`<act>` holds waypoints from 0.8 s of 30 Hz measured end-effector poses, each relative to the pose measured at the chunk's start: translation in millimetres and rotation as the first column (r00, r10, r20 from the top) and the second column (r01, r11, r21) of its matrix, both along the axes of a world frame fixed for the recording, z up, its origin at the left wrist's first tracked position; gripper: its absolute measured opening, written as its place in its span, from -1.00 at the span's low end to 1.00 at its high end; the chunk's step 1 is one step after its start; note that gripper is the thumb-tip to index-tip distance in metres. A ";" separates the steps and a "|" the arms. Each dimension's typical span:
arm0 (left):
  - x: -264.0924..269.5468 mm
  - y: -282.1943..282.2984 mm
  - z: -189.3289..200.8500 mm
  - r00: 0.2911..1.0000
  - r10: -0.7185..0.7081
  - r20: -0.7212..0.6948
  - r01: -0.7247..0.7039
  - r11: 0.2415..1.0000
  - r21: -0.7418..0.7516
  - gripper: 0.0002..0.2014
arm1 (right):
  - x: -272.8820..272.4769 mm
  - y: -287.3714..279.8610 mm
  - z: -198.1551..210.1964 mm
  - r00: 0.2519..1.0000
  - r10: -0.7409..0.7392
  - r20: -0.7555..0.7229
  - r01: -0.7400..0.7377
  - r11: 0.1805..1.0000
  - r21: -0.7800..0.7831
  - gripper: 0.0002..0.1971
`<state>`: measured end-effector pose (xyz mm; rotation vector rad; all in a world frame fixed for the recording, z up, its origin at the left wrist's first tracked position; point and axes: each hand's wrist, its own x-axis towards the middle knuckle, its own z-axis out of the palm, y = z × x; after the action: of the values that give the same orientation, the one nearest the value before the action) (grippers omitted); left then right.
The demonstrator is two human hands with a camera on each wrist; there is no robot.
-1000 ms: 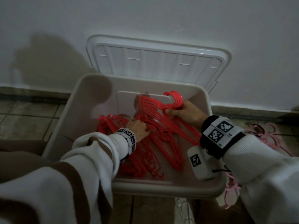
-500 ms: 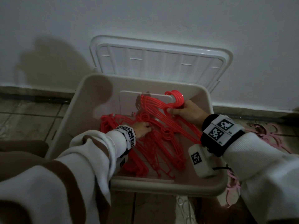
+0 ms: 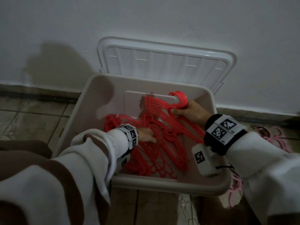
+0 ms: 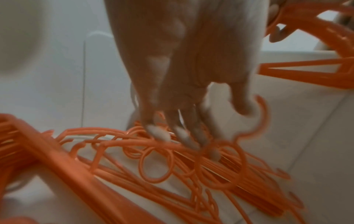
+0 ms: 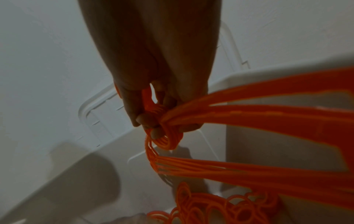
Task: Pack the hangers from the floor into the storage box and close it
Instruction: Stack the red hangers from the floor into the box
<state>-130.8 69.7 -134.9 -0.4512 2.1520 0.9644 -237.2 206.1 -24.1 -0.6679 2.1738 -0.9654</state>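
Note:
A beige storage box [image 3: 162,185] stands open on the floor with a pile of red hangers [image 3: 146,161] in it. Its white lid [image 3: 162,62] leans on the wall behind. My right hand [image 3: 180,111] grips a bundle of red hangers [image 3: 160,106] just below their hooks, at the box's far right and tilted above the pile. In the right wrist view my right hand [image 5: 153,125] curls its fingers round the bundle [image 5: 249,115]. My left hand [image 3: 148,135] reaches into the box. In the left wrist view my left hand [image 4: 184,136] touches the pile [image 4: 153,163] with straight fingertips.
Pink hangers [image 3: 272,138] lie on the tiled floor right of the box, and more [image 3: 233,192] by its near right corner. Pale hangers [image 3: 183,203] lie just in front of the box. The white wall rises close behind the lid.
My left hand has slid a little across the pile in the box. My right hand keeps its hold on the bundle, almost in the same place.

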 end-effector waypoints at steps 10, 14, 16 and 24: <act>-11.3 -11.6 30.5 0.880 0.412 -0.237 -0.340 0.894 0.293 -0.70 | -2.9 -2.7 18.2 0.987 -0.161 0.024 0.160 0.938 -0.308 -0.79; -10.0 -22.6 38.9 0.831 0.504 -0.236 -0.382 0.825 0.416 -0.65 | -6.2 -1.2 33.2 0.978 -0.210 0.011 0.191 0.865 -0.464 -0.74; -10.0 -22.5 46.2 0.833 0.489 -0.259 -0.365 0.838 0.406 -0.64 | -10.2 1.1 35.0 0.975 -0.219 0.024 0.205 0.863 -0.462 -0.74; -0.3 -15.5 72.4 0.866 0.247 -0.436 -0.113 0.944 0.311 -0.86 | -11.2 4.0 16.1 0.986 -0.103 0.133 0.134 0.959 -0.251 -0.70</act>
<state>-131.1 54.1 -62.5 -0.3057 2.3714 1.5956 -248.4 210.1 -8.0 -0.5873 2.0205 -1.3353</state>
